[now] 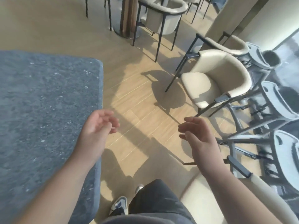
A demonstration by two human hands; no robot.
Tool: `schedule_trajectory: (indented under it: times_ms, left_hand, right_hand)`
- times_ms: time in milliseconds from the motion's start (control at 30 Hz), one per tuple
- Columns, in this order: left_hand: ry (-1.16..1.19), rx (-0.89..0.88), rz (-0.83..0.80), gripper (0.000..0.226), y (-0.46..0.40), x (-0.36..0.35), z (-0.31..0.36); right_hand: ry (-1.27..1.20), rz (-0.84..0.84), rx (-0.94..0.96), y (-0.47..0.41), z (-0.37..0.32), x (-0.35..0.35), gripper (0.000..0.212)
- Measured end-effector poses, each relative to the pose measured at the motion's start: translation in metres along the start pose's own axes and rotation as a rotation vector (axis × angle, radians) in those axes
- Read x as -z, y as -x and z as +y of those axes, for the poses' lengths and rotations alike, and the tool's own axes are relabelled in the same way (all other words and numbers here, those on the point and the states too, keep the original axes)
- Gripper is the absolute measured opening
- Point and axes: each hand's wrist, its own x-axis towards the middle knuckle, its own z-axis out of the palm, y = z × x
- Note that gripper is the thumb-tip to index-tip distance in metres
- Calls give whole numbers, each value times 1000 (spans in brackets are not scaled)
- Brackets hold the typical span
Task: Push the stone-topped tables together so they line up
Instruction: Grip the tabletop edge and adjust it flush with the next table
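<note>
The stone-topped table (45,110) fills the picture's left side, grey and speckled. The left hand (98,125) hovers just past its right edge over the wooden floor (137,101), fingers loosely curled, holding nothing. The right hand (196,135) hangs farther right of the table, fingers relaxed, empty, near a cream armchair (215,81).

No text, label, brand, number or sign could be read anywhere in the frame. The picture was softened by motion blur, and nothing written could be made out on any object in it.
</note>
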Motion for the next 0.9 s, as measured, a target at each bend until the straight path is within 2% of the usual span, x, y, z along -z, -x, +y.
schedule_trajectory:
  times_ms: [133, 267, 467, 567, 733, 900]
  left_hand:
    - [-13, 1, 114, 28, -30, -27, 4]
    - [-17, -33, 220, 26, -86, -87, 15]
    - [9, -110, 322, 31, -194, -190, 50]
    - [-56, -124, 348, 31, -241, -221, 70]
    - [-87, -116, 428, 32, -307, -238, 86]
    - [-45, -108, 514, 31, -394, -230, 92]
  right_hand:
    - [-77, -94, 44, -80, 2, 5, 39]
    - [-139, -169, 88, -173, 6, 23, 40]
    - [-126, -340, 132, -319, -4, 71, 38]
    - [-97, -379, 176, -384, -17, 86, 40]
    - [-176, -451, 155, -472, -32, 72, 37]
    - [-148, -511, 170, -561, -56, 20, 35]
